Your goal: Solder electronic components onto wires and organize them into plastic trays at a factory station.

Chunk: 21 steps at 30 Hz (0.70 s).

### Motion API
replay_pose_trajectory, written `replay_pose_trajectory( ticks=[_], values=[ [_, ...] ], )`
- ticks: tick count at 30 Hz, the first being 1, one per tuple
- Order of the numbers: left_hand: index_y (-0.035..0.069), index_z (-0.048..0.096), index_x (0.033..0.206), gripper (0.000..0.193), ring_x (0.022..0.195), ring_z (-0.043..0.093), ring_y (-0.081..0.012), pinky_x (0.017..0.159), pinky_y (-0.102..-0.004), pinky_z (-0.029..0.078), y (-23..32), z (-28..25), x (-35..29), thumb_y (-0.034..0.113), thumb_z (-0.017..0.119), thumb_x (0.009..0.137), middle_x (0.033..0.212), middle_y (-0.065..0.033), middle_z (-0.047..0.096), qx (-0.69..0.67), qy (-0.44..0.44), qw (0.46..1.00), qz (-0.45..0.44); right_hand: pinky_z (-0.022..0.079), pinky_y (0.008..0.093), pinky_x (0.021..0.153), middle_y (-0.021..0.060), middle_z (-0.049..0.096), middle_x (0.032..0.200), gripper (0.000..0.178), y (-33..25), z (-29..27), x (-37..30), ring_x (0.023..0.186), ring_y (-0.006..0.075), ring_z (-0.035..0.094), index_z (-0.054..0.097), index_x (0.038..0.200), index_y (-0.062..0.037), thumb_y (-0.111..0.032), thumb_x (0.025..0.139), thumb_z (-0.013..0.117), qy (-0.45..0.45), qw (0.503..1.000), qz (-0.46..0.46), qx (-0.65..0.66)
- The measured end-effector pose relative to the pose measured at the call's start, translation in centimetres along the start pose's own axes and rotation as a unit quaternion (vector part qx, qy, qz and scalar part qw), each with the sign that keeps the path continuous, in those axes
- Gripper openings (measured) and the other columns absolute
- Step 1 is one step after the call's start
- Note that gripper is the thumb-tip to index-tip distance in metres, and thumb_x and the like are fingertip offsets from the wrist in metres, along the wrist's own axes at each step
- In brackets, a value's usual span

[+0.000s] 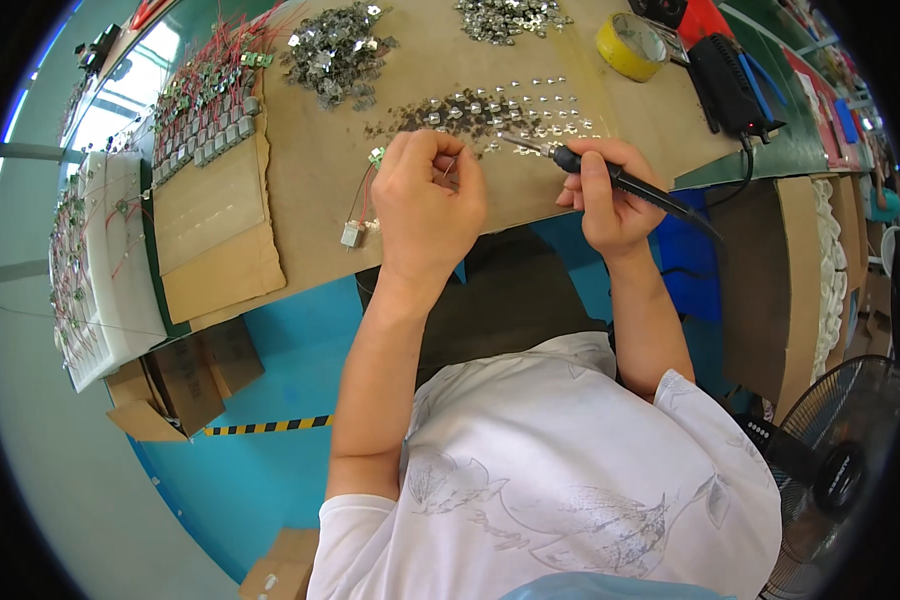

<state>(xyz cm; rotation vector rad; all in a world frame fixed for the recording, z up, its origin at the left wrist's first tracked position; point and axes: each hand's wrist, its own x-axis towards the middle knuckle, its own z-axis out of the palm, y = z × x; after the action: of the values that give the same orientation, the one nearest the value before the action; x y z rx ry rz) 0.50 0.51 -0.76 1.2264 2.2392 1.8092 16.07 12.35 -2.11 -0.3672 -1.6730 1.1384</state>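
At the far left a white tray (95, 270) of wired parts overhangs the counter (310, 160), with rows of small grey motors (205, 125) beside it. The left hand (425, 200) is curled, its fingertips pinching a tiny green circuit board (376, 156); thin red wires (362, 192) run from the board down to a small grey motor (351, 234) lying near the counter's front edge. This piece looks light and delicate: the wires are limp and would tug at the joint, so the board's edges seem the safest hold. The right hand (610, 195) is wrapped around the black handle of a soldering iron (610, 175), its tip close to the left fingers. Loose metal clips (490, 112) crowd the space just beyond, so open room lies mostly toward the front edge.
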Motion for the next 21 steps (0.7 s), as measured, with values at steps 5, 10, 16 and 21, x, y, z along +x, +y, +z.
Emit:
replay_pose_trajectory(
  ticks=[5, 10, 16, 21],
  values=[
    [0.001, 0.07, 0.084, 0.007, 0.061, 0.058, -0.0115, 0.056, -0.0253, 0.048, 0.02, 0.13, -0.11, 0.0, 0.077, 0.084, 0.074, -0.0051, 0.063, 0.018, -0.01, 1.0, 0.0, 0.043, 0.0202, 0.05, 0.0026, 0.068, 0.073, 0.01, -0.1, -0.27, 0.23, 0.054, 0.0055, 0.059, 0.075, 0.097, 0.001, 0.003, 0.091, 0.068, -0.035, 0.997, -0.025, -0.071],
    [0.001, 0.072, 0.082, 0.006, 0.06, 0.061, -0.0135, 0.056, -0.0274, 0.049, -0.38, 0.07, -0.13, 0.001, 0.078, 0.082, 0.075, -0.0061, 0.065, 0.067, -0.022, 0.997, 0.017, 0.041, 0.0208, 0.051, 0.0019, 0.067, 0.072, 0.008, -0.35, -0.16, 0.36, 0.056, 0.0051, 0.055, 0.076, 0.095, 0.0003, 0.001, 0.09, 0.069, -0.045, 0.994, -0.033, -0.089],
    [0.002, 0.07, 0.08, 0.006, 0.063, 0.065, -0.0243, 0.058, -0.0362, 0.052, -0.35, 0.19, -0.07, -0.002, 0.074, 0.08, 0.076, -0.011, 0.063, 0.056, -0.044, 0.997, 0.008, 0.042, 0.0206, 0.052, 0.0012, 0.067, 0.07, 0.008, -0.23, 0.15, 0.55, 0.057, 0.0043, 0.056, 0.076, 0.096, 0.0008, 0.001, 0.091, 0.07, -0.043, 0.996, -0.028, -0.074],
    [0.002, 0.071, 0.079, 0.005, 0.064, 0.065, -0.0248, 0.059, -0.0366, 0.052, -0.2, 0.12, -0.08, -0.001, 0.074, 0.08, 0.076, -0.0111, 0.064, 0.06, -0.044, 0.997, 0.002, 0.043, 0.0205, 0.052, -0.0001, 0.066, 0.068, 0.008, -0.4, -0.02, 0.43, 0.057, 0.0041, 0.057, 0.076, 0.097, 0.0008, 0.001, 0.092, 0.07, -0.047, 0.996, -0.009, -0.073]
  ],
)
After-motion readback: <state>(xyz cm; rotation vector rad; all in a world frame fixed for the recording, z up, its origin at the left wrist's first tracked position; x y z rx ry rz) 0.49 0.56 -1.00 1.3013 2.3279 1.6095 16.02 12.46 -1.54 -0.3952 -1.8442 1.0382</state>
